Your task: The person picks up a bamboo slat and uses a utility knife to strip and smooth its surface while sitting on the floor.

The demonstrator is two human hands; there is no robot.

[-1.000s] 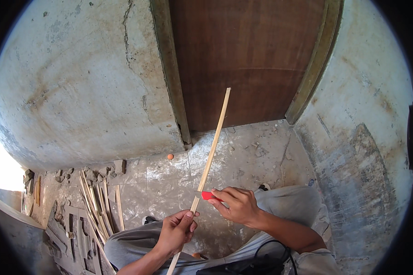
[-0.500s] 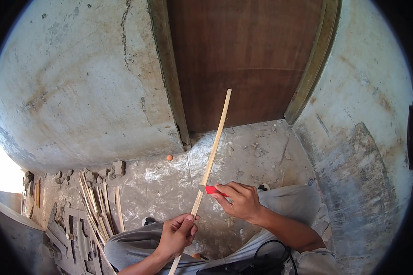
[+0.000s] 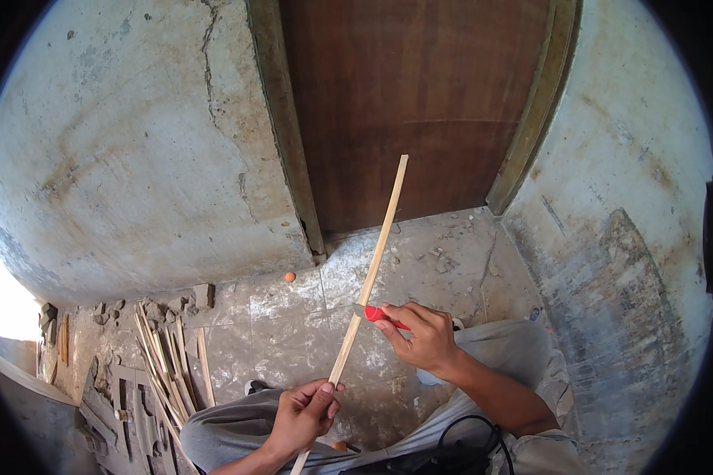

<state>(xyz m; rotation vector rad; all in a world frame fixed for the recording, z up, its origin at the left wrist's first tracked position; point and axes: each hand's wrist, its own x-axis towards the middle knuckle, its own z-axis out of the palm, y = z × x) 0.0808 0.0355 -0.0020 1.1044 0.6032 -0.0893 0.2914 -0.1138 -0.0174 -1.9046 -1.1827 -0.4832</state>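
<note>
I have the left hand (image 3: pixel 305 416) closed on a long wooden strip (image 3: pixel 382 245), pale, flat and straight-grained, its thumb pressed along the face. The right hand (image 3: pixel 424 340) pinches a cutter with a smooth red handle (image 3: pixel 376 313), thumb and fingers narrow around it. Its thin grey blade (image 3: pixel 358 309) lies across the strip, farther up than the left fingers. The strip slants from the near side between my knees, its lower part passing under the left palm, its squared tip towards the brown wooden door (image 3: pixel 412 95).

I see that tip well apart from the cracked, stained left wall (image 3: pixel 135 158) and the scuffed right wall (image 3: pixel 610 119). The tiled floor (image 3: pixel 289 348) is dusty, with a round orange ball (image 3: pixel 290 277) near its far edge, left of the strip. Along the floor's left side lie a loose bundle of slender strips (image 3: pixel 166 364), flat slotted grey pieces (image 3: pixel 131 412) and rough rubble (image 3: pixel 203 296).
</note>
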